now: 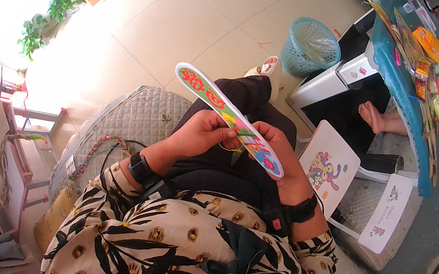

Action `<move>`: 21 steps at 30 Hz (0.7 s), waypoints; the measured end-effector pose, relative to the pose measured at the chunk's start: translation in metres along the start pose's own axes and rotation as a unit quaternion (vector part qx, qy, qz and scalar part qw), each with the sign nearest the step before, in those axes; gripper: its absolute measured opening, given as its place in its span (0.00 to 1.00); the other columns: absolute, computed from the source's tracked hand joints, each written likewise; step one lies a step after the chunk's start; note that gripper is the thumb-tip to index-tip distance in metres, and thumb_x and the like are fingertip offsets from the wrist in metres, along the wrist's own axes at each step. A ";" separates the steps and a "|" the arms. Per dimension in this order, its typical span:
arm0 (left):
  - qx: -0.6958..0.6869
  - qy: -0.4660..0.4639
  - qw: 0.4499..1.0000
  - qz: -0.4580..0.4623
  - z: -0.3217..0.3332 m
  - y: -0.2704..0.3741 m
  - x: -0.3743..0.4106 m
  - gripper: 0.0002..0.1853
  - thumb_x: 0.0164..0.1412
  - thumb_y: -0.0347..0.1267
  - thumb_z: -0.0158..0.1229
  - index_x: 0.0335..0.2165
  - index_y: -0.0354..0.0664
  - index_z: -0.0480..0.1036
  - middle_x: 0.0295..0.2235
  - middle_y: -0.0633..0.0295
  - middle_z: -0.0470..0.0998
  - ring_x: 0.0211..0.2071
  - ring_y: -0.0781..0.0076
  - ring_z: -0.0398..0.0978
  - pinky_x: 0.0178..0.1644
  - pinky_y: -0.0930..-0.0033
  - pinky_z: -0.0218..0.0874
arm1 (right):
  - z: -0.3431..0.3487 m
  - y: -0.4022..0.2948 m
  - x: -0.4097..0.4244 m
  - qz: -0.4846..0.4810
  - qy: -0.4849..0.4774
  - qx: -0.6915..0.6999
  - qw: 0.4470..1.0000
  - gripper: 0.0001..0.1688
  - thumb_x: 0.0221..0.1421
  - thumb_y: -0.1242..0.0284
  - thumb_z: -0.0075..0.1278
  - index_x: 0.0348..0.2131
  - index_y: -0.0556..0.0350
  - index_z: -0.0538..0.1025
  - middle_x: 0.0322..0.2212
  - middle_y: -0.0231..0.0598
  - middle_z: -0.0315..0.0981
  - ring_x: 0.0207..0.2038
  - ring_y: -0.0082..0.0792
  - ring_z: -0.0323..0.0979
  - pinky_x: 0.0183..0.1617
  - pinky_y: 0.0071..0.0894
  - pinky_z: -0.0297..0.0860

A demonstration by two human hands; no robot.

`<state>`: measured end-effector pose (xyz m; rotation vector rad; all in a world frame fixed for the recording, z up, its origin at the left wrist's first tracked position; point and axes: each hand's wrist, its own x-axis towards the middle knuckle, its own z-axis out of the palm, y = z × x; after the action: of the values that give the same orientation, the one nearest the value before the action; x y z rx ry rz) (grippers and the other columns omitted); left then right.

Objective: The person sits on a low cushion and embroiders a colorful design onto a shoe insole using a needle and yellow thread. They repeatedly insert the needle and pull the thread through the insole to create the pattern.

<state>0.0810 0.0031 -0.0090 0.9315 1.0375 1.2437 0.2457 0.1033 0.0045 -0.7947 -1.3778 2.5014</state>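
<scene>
An embroidered shoe insole [227, 114] with a white rim is held slantwise above my lap. Red, green, yellow, pink and blue stitching covers its upper face. My left hand [205, 132] grips its near edge around the middle, the thumb by the edge and the fingers curled below. My right hand [273, 139] holds it from behind at the lower half, with some fingers hidden under it. A bit of yellow thread [229, 148] shows beneath the insole, by my left fingertips. Whether a needle is there I cannot tell.
A quilted cushioned seat [127, 117] carries a braided cord [97, 151] to my left. At the right stand a small cartoon-printed chair [327, 168] and a cluttered table with a teal cover [391, 74]. A person's bare foot [373, 117] is under it. Ahead is a blue wastebasket [310, 47].
</scene>
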 end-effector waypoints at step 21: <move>-0.128 0.392 0.905 0.107 -0.100 0.000 -0.006 0.08 0.56 0.32 0.47 0.24 0.39 0.65 0.18 0.62 0.70 0.18 0.77 0.67 0.23 0.78 0.59 | -0.365 0.110 -0.181 -0.287 0.568 0.145 0.758 0.08 0.49 0.75 0.41 0.19 0.52 0.61 0.15 0.29 0.57 0.17 0.21 0.55 0.21 0.18 0.56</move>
<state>-0.0150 -0.0030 -0.0360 0.3217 1.3557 1.9686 0.6025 0.2380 -0.1763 -1.2337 -0.5893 1.2170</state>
